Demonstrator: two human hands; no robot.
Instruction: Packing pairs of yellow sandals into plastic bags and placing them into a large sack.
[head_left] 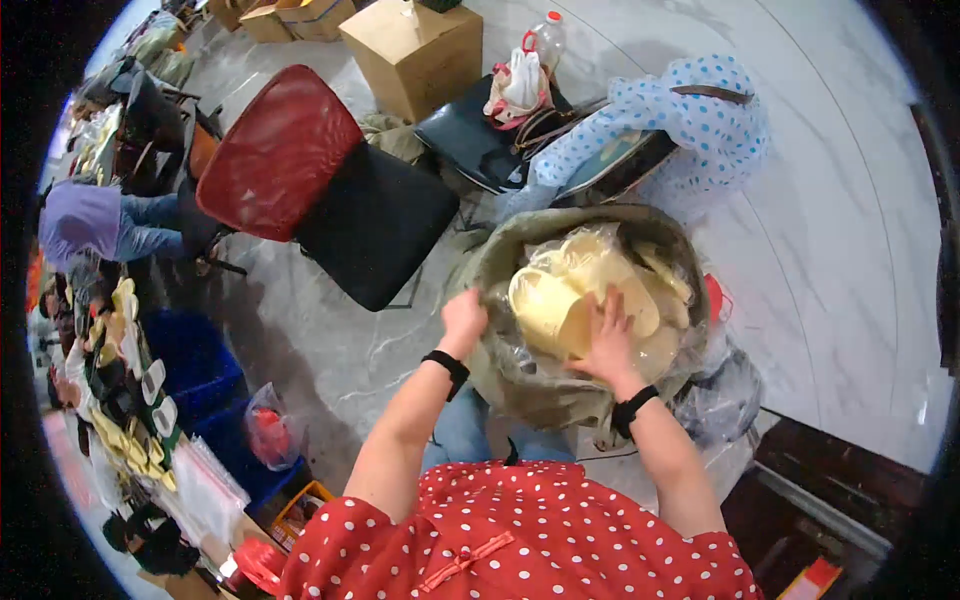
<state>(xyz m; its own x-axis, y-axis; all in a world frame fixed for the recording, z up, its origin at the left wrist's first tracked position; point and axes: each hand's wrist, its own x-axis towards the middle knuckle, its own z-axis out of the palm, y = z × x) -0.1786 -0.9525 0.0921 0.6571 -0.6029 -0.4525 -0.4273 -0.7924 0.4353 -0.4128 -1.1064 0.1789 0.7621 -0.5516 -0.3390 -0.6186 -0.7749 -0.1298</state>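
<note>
A large olive-grey sack [520, 393] stands in front of me with its mouth rolled wide. Inside lie pale yellow slippers [548, 305], some wrapped in clear plastic bags. My left hand [464, 319] is closed at the sack's left rim and appears to grip its edge; the fingertips are partly hidden. Over the yellow slippers, my right hand [607, 345] rests with fingers spread and touches them from above without grasping. Each wrist wears a black band.
Left of the sack stands a red-backed chair [285, 150]. Behind it, a black seat [470, 135] bears bags, beside a blue-dotted cloth [715, 110]. A cardboard box [415, 60] is farther back. A bench with slippers [125, 400], blue crates [195, 365] and a seated person [85, 220] are at far left.
</note>
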